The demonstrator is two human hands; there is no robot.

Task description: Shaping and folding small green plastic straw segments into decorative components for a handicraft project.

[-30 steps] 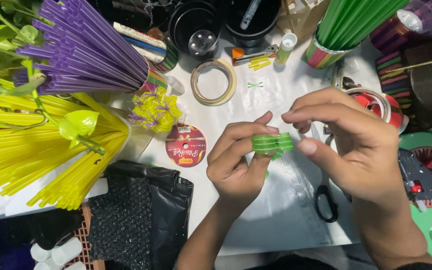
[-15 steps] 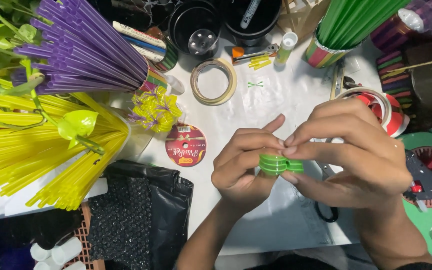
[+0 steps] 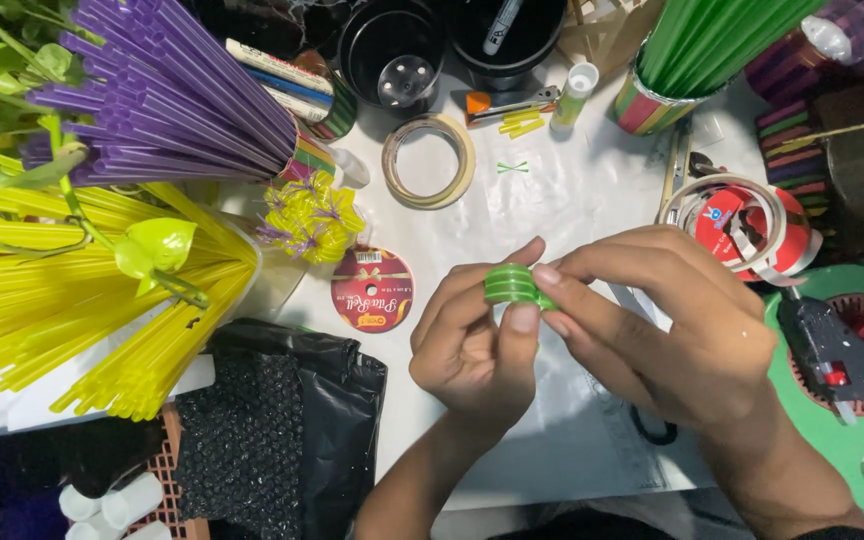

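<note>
Both hands mid-table: left hand (image 3: pixel 472 350) and right hand (image 3: pixel 662 330) pinch a small bundle of folded green straw pieces (image 3: pixel 512 285) between fingertips. Risk: loose pinch, the folds could spring apart and scatter.

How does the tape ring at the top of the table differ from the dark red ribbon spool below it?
The tape ring is beige with an open centre showing the white table; the ribbon spool is dark red, closed by a printed face with only a small hole. The ring looks wider. The spool lies nearer the left hand. Both lie flat, untouched.
</note>
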